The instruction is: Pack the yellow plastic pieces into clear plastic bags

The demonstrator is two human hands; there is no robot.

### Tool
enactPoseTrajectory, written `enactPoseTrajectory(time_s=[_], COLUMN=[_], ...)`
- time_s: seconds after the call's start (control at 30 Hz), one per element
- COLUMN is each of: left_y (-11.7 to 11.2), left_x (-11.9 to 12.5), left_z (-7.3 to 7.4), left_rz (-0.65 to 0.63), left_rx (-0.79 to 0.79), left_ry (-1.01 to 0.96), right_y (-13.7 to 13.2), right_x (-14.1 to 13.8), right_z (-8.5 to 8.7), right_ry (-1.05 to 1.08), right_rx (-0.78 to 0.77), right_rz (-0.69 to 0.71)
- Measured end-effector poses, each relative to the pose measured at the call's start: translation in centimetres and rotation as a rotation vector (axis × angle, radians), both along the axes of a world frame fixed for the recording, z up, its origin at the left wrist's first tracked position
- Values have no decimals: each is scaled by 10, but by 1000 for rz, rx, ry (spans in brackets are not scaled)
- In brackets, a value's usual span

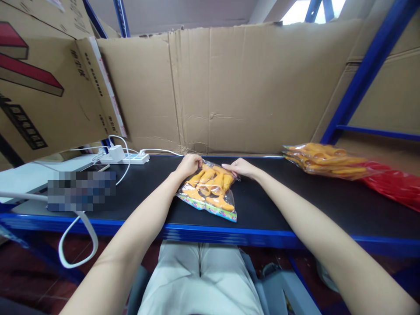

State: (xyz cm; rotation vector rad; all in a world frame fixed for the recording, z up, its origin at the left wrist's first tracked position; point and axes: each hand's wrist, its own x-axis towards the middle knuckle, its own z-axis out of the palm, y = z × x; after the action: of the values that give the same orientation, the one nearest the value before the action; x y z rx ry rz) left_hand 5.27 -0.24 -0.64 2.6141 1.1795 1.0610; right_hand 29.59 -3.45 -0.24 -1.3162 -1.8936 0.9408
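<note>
A clear plastic bag (210,192) filled with several orange toy pieces lies on the black table top (278,201) in front of me; it has a colourful printed strip along its near edge. My left hand (188,165) is closed in a pinch on the bag's far left corner. My right hand (240,167) grips the far right end of the same bag, fingers pressed together on the plastic. Both forearms reach in from the bottom of the view.
A pile of similar filled bags (323,159) lies at the right beside red plastic (397,186). A white power strip (131,157) with a charger and cables sits at the left. A cardboard wall (229,87) stands behind; blue shelf posts (364,74) at the right.
</note>
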Motion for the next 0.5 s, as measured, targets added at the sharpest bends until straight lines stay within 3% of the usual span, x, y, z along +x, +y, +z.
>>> enactPoseTrajectory(time_s=[0.1, 0.37, 0.5], left_y=[-5, -17, -23], left_x=[6, 20, 26], left_z=[2, 2, 6], left_rz=[-39, -127, -137], left_rx=[78, 165, 191], left_ry=[-17, -102, -83], right_y=[-4, -23, -21], right_x=[-3, -7, -4], right_z=[3, 15, 17], right_ry=[37, 262, 317], right_rx=[-40, -541, -590], right_rz=[8, 354, 321])
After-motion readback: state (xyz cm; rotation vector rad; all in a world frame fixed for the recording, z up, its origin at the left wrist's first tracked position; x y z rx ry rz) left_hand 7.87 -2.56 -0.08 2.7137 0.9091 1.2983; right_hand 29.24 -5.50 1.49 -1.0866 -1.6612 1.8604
